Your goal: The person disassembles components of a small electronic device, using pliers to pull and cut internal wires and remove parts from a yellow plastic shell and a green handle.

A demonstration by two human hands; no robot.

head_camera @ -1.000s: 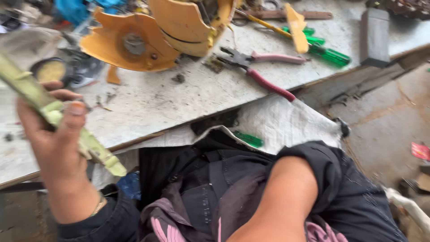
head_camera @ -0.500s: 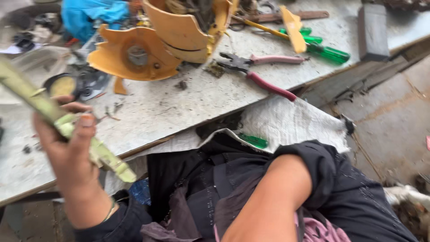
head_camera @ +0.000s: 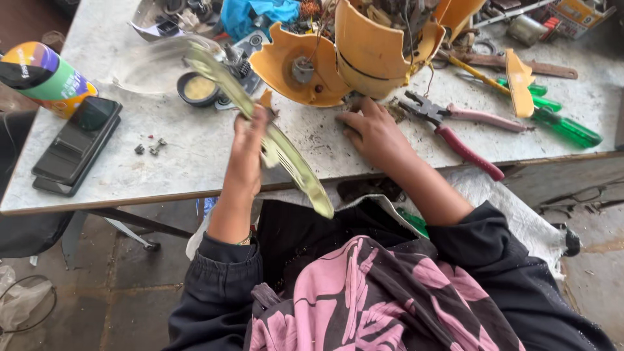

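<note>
My left hand (head_camera: 250, 153) is raised over the table's front edge, shut on a long, pale yellow-green slotted plastic strip (head_camera: 300, 177) that slants from upper left to lower right. My right hand (head_camera: 377, 133) rests on the grey table (head_camera: 195, 159), fingertips down on the surface just below a broken orange plastic housing (head_camera: 364, 55). It holds nothing. Pliers with pink-red handles (head_camera: 468, 133) lie just right of that hand.
Green-handled screwdrivers (head_camera: 565, 127) and an orange blade-shaped piece (head_camera: 520, 81) lie at the right. At the left are a dark phone (head_camera: 78, 146), a colourful can (head_camera: 42, 78), a small round tin (head_camera: 198, 89) and loose screws (head_camera: 149, 148). Blue cloth (head_camera: 260, 13) and wiring clutter the back.
My right arm has come up from my lap and its hand now rests on the table by the orange housing. My left hand with the strip has shifted right.
</note>
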